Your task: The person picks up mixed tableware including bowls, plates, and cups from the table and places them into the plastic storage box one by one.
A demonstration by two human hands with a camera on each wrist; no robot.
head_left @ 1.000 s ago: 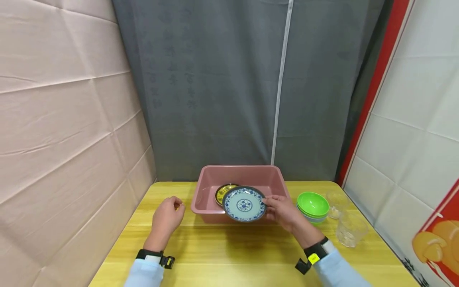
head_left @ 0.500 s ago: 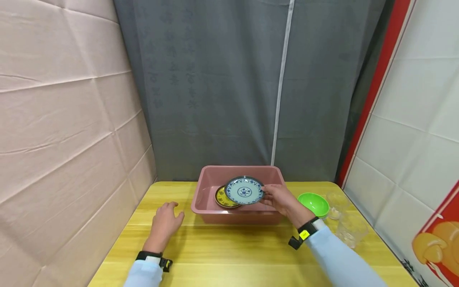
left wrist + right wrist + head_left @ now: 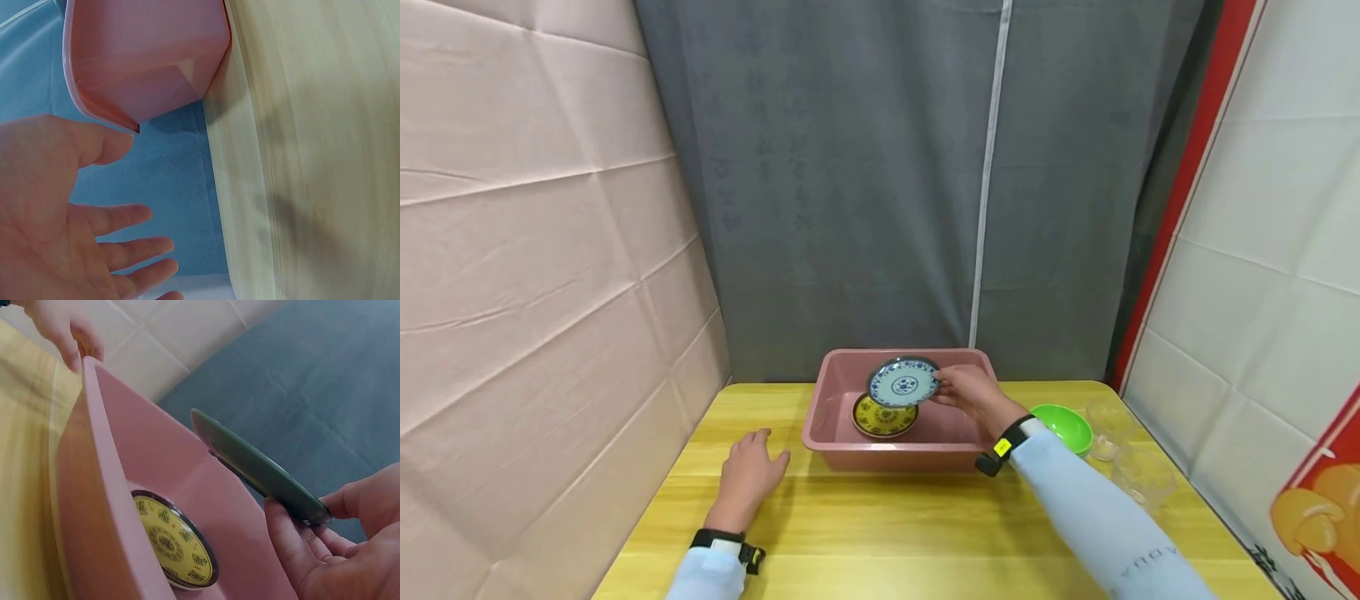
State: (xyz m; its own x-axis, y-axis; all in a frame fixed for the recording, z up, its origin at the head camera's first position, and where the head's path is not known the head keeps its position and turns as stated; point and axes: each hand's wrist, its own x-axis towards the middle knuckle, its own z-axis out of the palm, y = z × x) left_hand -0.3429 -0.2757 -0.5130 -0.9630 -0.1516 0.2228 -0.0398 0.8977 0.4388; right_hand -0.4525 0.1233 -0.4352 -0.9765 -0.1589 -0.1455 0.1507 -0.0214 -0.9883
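Note:
My right hand point(image 3: 968, 392) pinches the edge of a blue-patterned plate point(image 3: 903, 382) and holds it tilted over the pink basin point(image 3: 880, 447). In the right wrist view this plate point(image 3: 256, 465) is seen nearly edge-on, thumb on one face and fingers under the other. Below it, a yellow patterned plate point(image 3: 172, 540) with a dark rim lies on the basin floor, partly covered by the held plate in the head view. Left of the basin, my left hand point(image 3: 749, 473) hovers with spread fingers, holding nothing; the left wrist view shows its palm point(image 3: 37, 206) and loose fingers.
A green bowl point(image 3: 1066, 427) stands right of the basin, partly behind my right forearm. Two clear glasses stand beyond it, the nearer glass point(image 3: 1142, 477) close to the table's right edge. A grey curtain point(image 3: 850, 208) hangs behind the wooden table point(image 3: 880, 525).
My right hand has carried the blue-patterned plate away from me, from the basin's near rim to over its far half. The left hand's fingers have uncurled and spread.

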